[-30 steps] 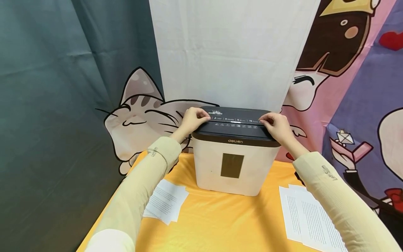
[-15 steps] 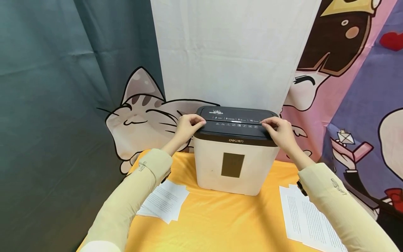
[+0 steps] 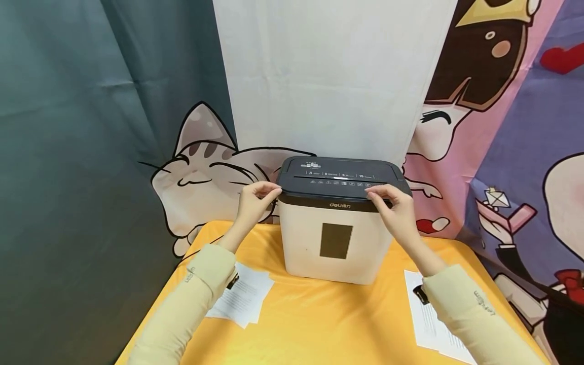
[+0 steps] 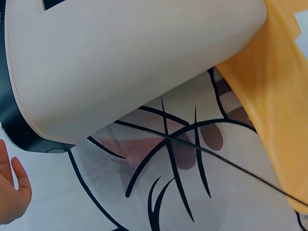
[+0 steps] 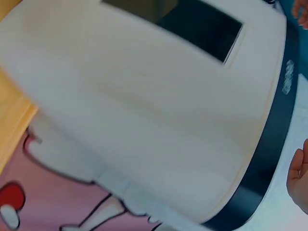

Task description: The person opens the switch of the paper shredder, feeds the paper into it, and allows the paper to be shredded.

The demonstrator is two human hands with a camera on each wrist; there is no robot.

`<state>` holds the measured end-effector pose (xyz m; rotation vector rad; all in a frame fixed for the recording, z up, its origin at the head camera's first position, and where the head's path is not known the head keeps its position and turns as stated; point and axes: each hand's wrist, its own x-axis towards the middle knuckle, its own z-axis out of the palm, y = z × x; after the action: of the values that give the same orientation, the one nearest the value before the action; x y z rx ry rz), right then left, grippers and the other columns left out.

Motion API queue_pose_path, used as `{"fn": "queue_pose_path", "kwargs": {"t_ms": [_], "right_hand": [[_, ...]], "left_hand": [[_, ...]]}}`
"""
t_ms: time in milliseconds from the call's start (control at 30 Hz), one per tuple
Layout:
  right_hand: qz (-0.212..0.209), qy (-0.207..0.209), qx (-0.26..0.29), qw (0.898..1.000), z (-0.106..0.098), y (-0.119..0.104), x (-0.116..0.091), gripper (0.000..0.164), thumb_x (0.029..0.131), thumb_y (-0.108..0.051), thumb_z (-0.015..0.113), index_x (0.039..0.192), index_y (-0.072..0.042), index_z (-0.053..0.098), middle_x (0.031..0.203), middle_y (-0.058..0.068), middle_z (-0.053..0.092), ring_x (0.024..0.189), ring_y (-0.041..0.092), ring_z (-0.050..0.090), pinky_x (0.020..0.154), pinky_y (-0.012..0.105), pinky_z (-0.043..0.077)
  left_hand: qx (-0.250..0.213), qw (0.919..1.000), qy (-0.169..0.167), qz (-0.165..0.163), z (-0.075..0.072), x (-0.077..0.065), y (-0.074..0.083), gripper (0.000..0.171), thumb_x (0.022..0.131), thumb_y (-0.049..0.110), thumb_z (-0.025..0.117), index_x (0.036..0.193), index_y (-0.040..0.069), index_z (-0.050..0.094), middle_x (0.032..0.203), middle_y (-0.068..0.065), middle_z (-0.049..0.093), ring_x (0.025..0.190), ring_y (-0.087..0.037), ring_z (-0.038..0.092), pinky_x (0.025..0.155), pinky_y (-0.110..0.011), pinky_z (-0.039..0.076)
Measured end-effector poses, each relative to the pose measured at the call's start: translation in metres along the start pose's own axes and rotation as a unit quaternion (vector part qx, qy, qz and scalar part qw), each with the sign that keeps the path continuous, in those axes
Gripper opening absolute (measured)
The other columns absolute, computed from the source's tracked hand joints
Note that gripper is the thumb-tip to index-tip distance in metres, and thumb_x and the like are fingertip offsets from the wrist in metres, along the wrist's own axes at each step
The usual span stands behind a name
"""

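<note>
A paper shredder (image 3: 298,238) with a white body and a dark top marked "deli" stands upright on the table. My left hand (image 3: 250,210) is at the top's left front edge, thumb and forefinger loosely bent toward each other with nothing seen between them. Over the top's front right edge is my right hand (image 3: 397,213), its fingers similarly bent and holding nothing visible. In the left wrist view, my left hand (image 4: 14,190) is beside the dark rim. The right wrist view has my right hand (image 5: 301,180) apart from the rim. A light strip shows in the shredder's slot (image 3: 339,178).
Printed sheets (image 3: 248,296) lie on the yellow tablecloth (image 3: 319,324) at left, and more printed sheets (image 3: 426,332) at right, partly behind the sleeve. A thin black cord (image 4: 221,158) runs past the shredder. Cartoon-printed curtains (image 3: 337,81) hang close behind.
Both hands have drawn back from beside the slot toward the shredder's front edge, the left also moving outward. The shredder and the sheets stay in place.
</note>
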<state>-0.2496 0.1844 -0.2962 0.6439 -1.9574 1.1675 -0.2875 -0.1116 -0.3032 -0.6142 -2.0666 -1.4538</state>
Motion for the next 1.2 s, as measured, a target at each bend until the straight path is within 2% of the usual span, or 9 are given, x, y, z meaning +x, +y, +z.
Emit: {"fn": "queue_pose_path", "kwargs": {"t_ms": [100,200,300,367,567,700,933,1100,1200], "right_hand": [[0.018,0.010,0.047,0.999,0.006,-0.019,-0.008,0.009,0.078,0.010,0.056,0.086,0.012,0.062,0.078,0.021,0.062,0.072,-0.004,0.056,0.064,0.008,0.042],[0.049,0.022,0.099,0.994,0.012,-0.025,-0.018,0.010,0.079,0.010,0.055,0.086,0.014,0.061,0.074,0.007,0.064,0.069,-0.003,0.058,0.062,0.009,0.043],[0.082,0.032,0.143,0.986,0.018,-0.022,-0.032,0.011,0.080,0.009,0.054,0.088,0.015,0.059,0.072,-0.007,0.064,0.067,-0.002,0.058,0.062,0.009,0.044],[0.104,0.034,0.163,0.980,0.022,-0.015,-0.041,0.012,0.081,0.007,0.054,0.089,0.015,0.059,0.073,-0.010,0.064,0.067,-0.001,0.059,0.065,0.010,0.045],[0.161,0.044,0.206,0.964,0.040,0.007,-0.067,0.016,0.083,0.002,0.055,0.091,0.015,0.058,0.072,-0.010,0.065,0.069,0.003,0.060,0.069,0.013,0.046],[0.166,0.046,0.210,0.962,0.056,0.014,-0.079,0.016,0.083,0.002,0.054,0.091,0.016,0.057,0.072,-0.012,0.064,0.069,0.003,0.060,0.069,0.012,0.047],[0.178,0.067,0.223,0.956,0.081,0.002,-0.093,0.012,0.082,0.008,0.053,0.088,0.019,0.056,0.071,-0.008,0.065,0.067,0.000,0.059,0.063,0.012,0.047],[0.196,0.042,0.226,0.953,0.104,-0.005,-0.111,0.011,0.081,0.008,0.054,0.087,0.018,0.056,0.072,0.009,0.065,0.068,0.001,0.059,0.066,0.014,0.048],[0.221,0.026,0.224,0.949,0.120,-0.005,-0.122,0.010,0.082,0.007,0.054,0.087,0.015,0.058,0.073,0.009,0.064,0.068,0.004,0.060,0.067,0.015,0.048]], "left_hand": [[-0.012,0.9998,0.009,-0.014,-0.005,-0.011,0.002,0.013,0.077,0.008,0.066,0.083,-0.003,0.067,0.077,-0.017,0.066,0.064,0.000,0.055,0.060,-0.017,0.046],[-0.018,0.9994,0.021,-0.024,-0.011,-0.021,0.001,0.013,0.077,0.008,0.066,0.082,-0.004,0.067,0.078,-0.017,0.066,0.065,0.003,0.054,0.062,-0.016,0.046],[-0.015,0.9992,0.027,-0.026,-0.016,-0.032,-0.004,0.012,0.077,0.008,0.066,0.083,-0.002,0.067,0.080,-0.019,0.066,0.067,0.003,0.055,0.064,-0.017,0.046],[-0.015,0.9989,0.030,-0.033,-0.018,-0.040,-0.008,0.012,0.077,0.007,0.066,0.083,-0.003,0.067,0.082,-0.019,0.066,0.069,0.003,0.055,0.064,-0.016,0.046],[-0.015,0.9969,0.050,-0.060,-0.021,-0.060,-0.018,0.010,0.076,0.003,0.066,0.082,-0.005,0.067,0.084,-0.021,0.066,0.070,0.004,0.056,0.067,-0.015,0.046],[-0.016,0.9942,0.085,-0.064,-0.021,-0.067,-0.023,0.009,0.076,0.002,0.066,0.081,-0.005,0.066,0.082,-0.021,0.066,0.070,0.003,0.056,0.070,-0.015,0.044],[-0.037,0.9921,0.084,-0.085,-0.018,-0.085,-0.041,0.012,0.078,0.007,0.065,0.081,-0.005,0.066,0.079,-0.021,0.065,0.070,0.000,0.057,0.074,-0.017,0.043],[-0.057,0.9885,0.093,-0.104,-0.016,-0.101,-0.058,0.016,0.083,0.008,0.059,0.086,-0.007,0.065,0.078,-0.024,0.065,0.071,-0.003,0.061,0.073,-0.015,0.045],[-0.059,0.9871,0.097,-0.113,-0.015,-0.108,-0.066,0.017,0.083,0.008,0.059,0.088,-0.007,0.064,0.081,-0.026,0.065,0.072,-0.007,0.062,0.071,-0.014,0.046]]}}
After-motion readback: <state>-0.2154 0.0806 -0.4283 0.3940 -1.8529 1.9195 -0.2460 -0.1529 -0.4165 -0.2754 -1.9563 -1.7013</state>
